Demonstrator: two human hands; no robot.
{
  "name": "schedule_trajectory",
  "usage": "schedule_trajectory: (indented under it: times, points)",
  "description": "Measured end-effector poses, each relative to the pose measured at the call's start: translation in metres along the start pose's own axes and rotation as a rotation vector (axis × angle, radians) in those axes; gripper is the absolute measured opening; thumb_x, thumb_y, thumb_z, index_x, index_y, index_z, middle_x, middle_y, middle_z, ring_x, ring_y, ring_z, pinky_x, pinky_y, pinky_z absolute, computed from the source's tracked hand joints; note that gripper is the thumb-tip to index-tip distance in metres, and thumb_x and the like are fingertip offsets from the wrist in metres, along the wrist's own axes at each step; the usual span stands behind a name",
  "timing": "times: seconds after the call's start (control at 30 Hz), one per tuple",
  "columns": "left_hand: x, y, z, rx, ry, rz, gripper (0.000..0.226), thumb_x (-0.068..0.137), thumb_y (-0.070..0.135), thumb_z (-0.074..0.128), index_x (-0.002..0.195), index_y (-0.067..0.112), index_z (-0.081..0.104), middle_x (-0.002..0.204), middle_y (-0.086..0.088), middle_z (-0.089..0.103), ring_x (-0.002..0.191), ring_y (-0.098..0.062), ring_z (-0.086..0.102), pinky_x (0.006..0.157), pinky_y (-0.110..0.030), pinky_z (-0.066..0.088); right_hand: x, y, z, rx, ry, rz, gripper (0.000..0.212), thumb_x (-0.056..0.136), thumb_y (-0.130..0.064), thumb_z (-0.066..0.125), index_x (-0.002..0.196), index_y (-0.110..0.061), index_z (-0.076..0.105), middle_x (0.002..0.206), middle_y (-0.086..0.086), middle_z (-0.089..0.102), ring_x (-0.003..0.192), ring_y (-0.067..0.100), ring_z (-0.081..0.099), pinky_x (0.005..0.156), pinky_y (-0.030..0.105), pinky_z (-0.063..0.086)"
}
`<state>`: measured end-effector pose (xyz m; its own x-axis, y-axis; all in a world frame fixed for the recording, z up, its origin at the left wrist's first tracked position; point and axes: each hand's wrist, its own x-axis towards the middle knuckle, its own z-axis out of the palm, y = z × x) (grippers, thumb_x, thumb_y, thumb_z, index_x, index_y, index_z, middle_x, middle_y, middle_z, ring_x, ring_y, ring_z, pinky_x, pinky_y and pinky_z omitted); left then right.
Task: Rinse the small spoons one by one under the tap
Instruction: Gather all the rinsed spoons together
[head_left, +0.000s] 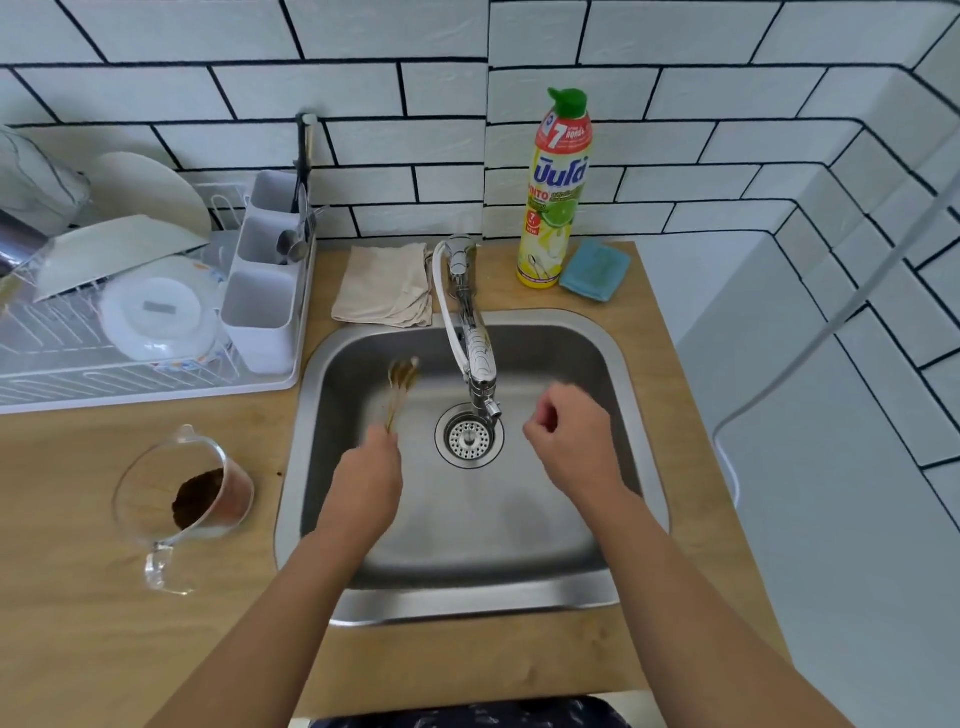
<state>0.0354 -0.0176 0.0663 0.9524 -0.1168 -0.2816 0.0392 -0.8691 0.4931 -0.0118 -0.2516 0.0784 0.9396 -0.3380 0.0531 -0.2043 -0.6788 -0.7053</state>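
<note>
Several spoons (402, 387) stick up from the left hand (371, 478) grip, clamped on their handles. Right hand (574, 431) grip is curled together, holding nothing, right of the tap (475, 343).

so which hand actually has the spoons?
The left hand, over the left side of the sink, grips the bunch of small spoons by their handles, bowls pointing away. The right hand is curled and holds nothing.

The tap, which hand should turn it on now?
Probably the right hand. It holds nothing and hovers just beside the tap. The left hand is busy gripping the bunch of small spoons over the sink.
</note>
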Motion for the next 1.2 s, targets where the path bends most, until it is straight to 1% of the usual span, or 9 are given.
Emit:
schedule_trajectory:
  times: [0.1,0.2,0.33,0.43,0.5,0.7,0.87,1.07,1.2]
  points:
    - [0.005,0.003,-0.008,0.330,-0.301,-0.184,0.027,0.097,0.017,0.065,0.119,0.006,0.054,0.097,-0.006,0.063,0.073,-0.017,0.065,0.063,-0.023,0.052,-0.005,0.009,0.007,-0.296,-0.574,0.210,0.052,0.089,-0.023,0.075,0.137,-0.015,0.057,0.128,0.010,0.062,0.117,0.029,0.060,0.096,0.033,0.048]
    - [0.002,0.004,-0.012,0.083,-0.099,-0.047,0.011,0.106,0.027,0.045,0.100,0.019,0.049,0.086,-0.008,0.064,0.063,-0.022,0.066,0.060,-0.037,0.060,-0.004,0.001,0.006,-0.099,-0.184,0.123,0.013,0.089,-0.020,0.072,0.094,-0.017,0.061,0.096,0.001,0.063,0.088,0.017,0.061,0.075,0.031,0.045]
    - [-0.005,-0.001,-0.004,-0.159,0.239,0.138,0.022,0.107,0.034,0.036,0.086,0.034,0.039,0.065,0.000,0.056,0.052,-0.020,0.058,0.042,-0.038,0.047,-0.007,-0.002,0.003,0.071,0.211,-0.089,0.022,0.081,-0.006,0.063,0.072,-0.016,0.045,0.070,-0.006,0.046,0.066,0.005,0.044,0.060,0.016,0.034]
    - [0.008,-0.004,-0.004,0.428,-0.215,0.014,0.012,0.100,0.013,0.055,0.112,0.013,0.056,0.094,-0.007,0.067,0.080,-0.024,0.069,0.064,-0.032,0.054,-0.007,0.011,0.007,-0.108,-0.209,0.144,0.009,0.087,-0.009,0.067,0.095,-0.012,0.065,0.094,0.007,0.067,0.089,0.021,0.062,0.077,0.025,0.047]
    - [0.012,-0.009,-0.007,0.622,-0.373,0.011,0.022,0.098,0.007,0.057,0.120,0.003,0.057,0.110,-0.011,0.067,0.095,-0.026,0.070,0.077,-0.029,0.054,-0.012,0.020,0.014,-0.211,-0.489,0.283,0.035,0.092,-0.026,0.072,0.123,-0.011,0.066,0.121,0.011,0.069,0.113,0.029,0.063,0.095,0.033,0.049]
    - [0.003,0.003,0.002,-0.539,-0.693,-0.174,0.022,0.107,0.024,0.040,0.098,0.008,0.054,0.066,0.000,0.044,0.044,-0.010,0.033,0.038,-0.022,0.030,-0.024,-0.004,0.045,0.648,-0.647,0.789,0.057,0.081,-0.067,0.074,0.102,-0.014,0.075,0.095,-0.004,0.079,0.060,0.005,0.051,0.050,0.019,0.032]
    - [-0.008,0.020,0.003,-0.735,-0.989,-0.169,0.021,0.107,0.030,0.046,0.105,0.011,0.054,0.066,0.003,0.044,0.051,-0.009,0.029,0.044,-0.019,0.026,-0.033,-0.011,0.056,1.045,-0.579,0.658,0.023,0.102,-0.029,0.063,0.098,-0.009,0.073,0.059,-0.003,0.052,0.055,0.008,0.045,0.049,0.018,0.030]
    - [-0.012,0.019,0.005,-0.581,-0.827,-0.210,0.055,0.097,0.064,0.044,0.114,0.015,0.062,0.091,-0.006,0.072,0.067,-0.015,0.063,0.060,-0.027,0.053,-0.036,-0.007,0.047,1.130,-0.264,0.634,0.021,0.106,-0.018,0.056,0.100,-0.004,0.070,0.088,0.004,0.076,0.061,0.005,0.049,0.056,0.018,0.045]
    - [-0.016,0.011,0.020,-0.999,-0.400,-0.435,0.080,0.096,0.074,0.024,0.124,0.008,0.060,0.115,-0.013,0.071,0.104,-0.027,0.068,0.087,-0.041,0.056,-0.040,-0.002,0.038,1.156,-0.088,0.605,0.041,0.106,-0.018,0.056,0.075,-0.016,0.081,0.089,0.006,0.077,0.060,0.003,0.054,0.062,0.020,0.051]
